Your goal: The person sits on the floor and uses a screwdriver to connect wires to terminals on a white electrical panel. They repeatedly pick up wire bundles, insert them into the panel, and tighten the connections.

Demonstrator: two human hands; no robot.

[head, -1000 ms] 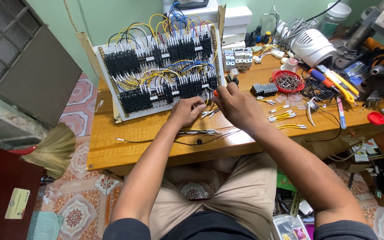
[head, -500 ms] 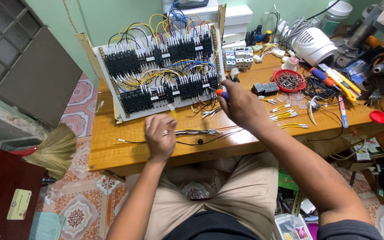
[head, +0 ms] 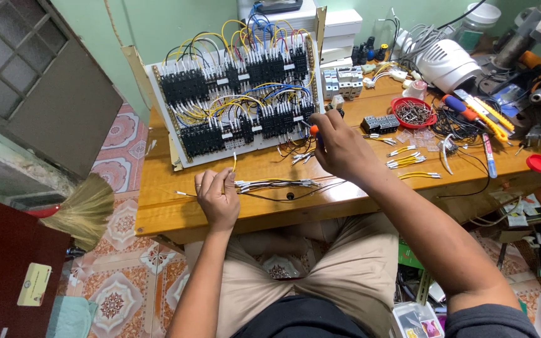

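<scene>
— What are the hands doing?

— The left hand (head: 217, 199) lies on the wooden workbench (head: 158, 213), fingers curled around a short yellow wire (head: 233, 164) that sticks up from its fingertips. Just to its right lies a bundle of cut wires (head: 277, 184) with white ferrules. The right hand (head: 344, 149) is clenched around an orange-handled screwdriver (head: 314, 130), tip aimed at the lower row of black terminal blocks on the tilted white wiring panel (head: 239, 106).

— Anything different from half a second back?

— Little. The left hand has stayed at the near part of the bench, well away from the panel where it was a second ago beside the right. The right hand holds the screwdriver at the same spot under the panel.

— And the room around them?

— Between the hands the bench is mostly bare save for the bundle and thin black leads. The left hand sits near the front edge, with open wood to its left. To the right it crowds: loose yellow jumpers (head: 408, 159), a red bowl of screws (head: 413, 112), grey breakers (head: 344, 81), more screwdrivers (head: 471, 112) and a red lid (head: 539, 163) near the far right edge.
</scene>
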